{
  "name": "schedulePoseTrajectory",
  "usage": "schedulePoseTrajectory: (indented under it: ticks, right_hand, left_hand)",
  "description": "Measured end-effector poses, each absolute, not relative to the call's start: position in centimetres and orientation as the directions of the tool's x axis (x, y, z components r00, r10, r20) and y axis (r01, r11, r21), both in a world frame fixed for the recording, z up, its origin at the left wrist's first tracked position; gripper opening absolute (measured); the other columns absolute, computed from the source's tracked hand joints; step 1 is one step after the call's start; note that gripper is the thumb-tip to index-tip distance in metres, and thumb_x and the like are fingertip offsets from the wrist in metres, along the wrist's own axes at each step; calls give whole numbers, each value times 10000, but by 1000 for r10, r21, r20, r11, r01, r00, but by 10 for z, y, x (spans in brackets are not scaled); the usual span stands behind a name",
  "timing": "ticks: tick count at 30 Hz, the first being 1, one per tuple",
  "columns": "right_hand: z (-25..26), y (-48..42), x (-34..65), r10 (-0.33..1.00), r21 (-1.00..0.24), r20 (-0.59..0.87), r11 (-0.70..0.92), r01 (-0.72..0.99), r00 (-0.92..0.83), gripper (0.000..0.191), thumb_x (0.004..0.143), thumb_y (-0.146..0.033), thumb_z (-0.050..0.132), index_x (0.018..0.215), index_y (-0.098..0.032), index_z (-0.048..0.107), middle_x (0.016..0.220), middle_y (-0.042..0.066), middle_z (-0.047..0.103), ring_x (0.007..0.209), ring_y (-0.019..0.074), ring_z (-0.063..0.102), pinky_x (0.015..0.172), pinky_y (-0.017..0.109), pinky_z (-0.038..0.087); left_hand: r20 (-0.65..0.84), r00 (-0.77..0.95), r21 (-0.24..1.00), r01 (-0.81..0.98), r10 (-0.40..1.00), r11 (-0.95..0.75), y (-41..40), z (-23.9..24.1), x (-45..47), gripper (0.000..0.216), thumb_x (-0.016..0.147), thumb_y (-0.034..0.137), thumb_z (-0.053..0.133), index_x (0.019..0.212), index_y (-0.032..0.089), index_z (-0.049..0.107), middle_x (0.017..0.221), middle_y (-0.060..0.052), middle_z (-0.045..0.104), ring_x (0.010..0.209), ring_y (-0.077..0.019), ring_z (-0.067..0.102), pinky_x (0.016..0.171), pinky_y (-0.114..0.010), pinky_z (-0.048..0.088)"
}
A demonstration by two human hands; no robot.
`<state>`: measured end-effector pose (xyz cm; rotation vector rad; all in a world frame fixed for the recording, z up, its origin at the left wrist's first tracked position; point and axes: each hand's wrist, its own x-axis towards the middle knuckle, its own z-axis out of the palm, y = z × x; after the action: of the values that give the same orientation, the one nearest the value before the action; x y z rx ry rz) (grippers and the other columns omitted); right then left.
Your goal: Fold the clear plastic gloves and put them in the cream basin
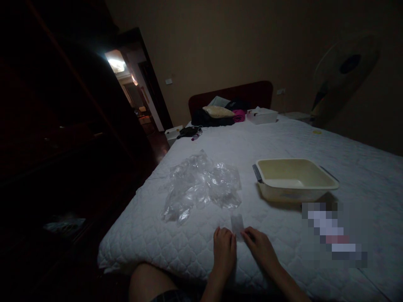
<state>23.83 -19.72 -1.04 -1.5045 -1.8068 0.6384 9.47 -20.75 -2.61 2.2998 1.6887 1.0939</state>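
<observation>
Both my hands rest on a white quilted mattress [283,138] near its front edge. My left hand [224,248] and my right hand [260,246] pinch the near end of a small clear plastic bag [237,224] that lies flat between them. Their fingers are curled together on the bag's edge. A heap of crumpled clear plastic bags [200,184] lies a little beyond my left hand. A cream plastic basin [294,179] with a dark handle stands beyond my right hand. My knee shows at the bottom edge.
The room is dim. Clothes and a pillow [218,112] are piled by the red headboard, next to a white box [262,115]. A standing fan [344,71] is at the right. Dark furniture lines the left, with a lit doorway [126,79] behind.
</observation>
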Motion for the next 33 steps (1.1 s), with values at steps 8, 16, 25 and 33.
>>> schedulePoseTrajectory:
  ticks: [8,16,25,33]
  right_hand:
    - [-12,-196,235,987,-778,158,120,616,7,195,853,-398,396,880,-222,477,640,2,635,616,186,611,578,259,406]
    - [-14,-194,233,979,-707,202,138,694,11,148,844,-349,391,776,-240,465,590,-21,606,562,172,597,534,243,381]
    - [-10,-191,232,984,-646,179,114,755,5,200,850,-346,390,754,-236,528,629,-9,641,588,170,613,526,233,364]
    - [-8,-192,232,986,-625,166,101,774,5,203,851,-319,391,746,-225,537,655,3,651,601,165,613,527,229,363]
  left_hand:
    - [560,56,337,896,826,-289,-204,-27,110,237,842,67,385,715,161,562,754,-29,533,782,-182,526,878,-446,401]
    - [657,24,302,907,753,-293,-202,-40,115,232,829,65,382,771,157,586,829,-68,523,842,-230,488,797,-460,427]
    - [671,-58,373,888,739,-268,-206,-42,114,193,821,83,407,849,160,581,941,-88,523,951,-265,489,827,-502,420]
    - [743,202,173,862,638,-476,-203,-53,112,329,826,17,397,1092,160,529,1103,-131,579,1072,-273,531,840,-481,473]
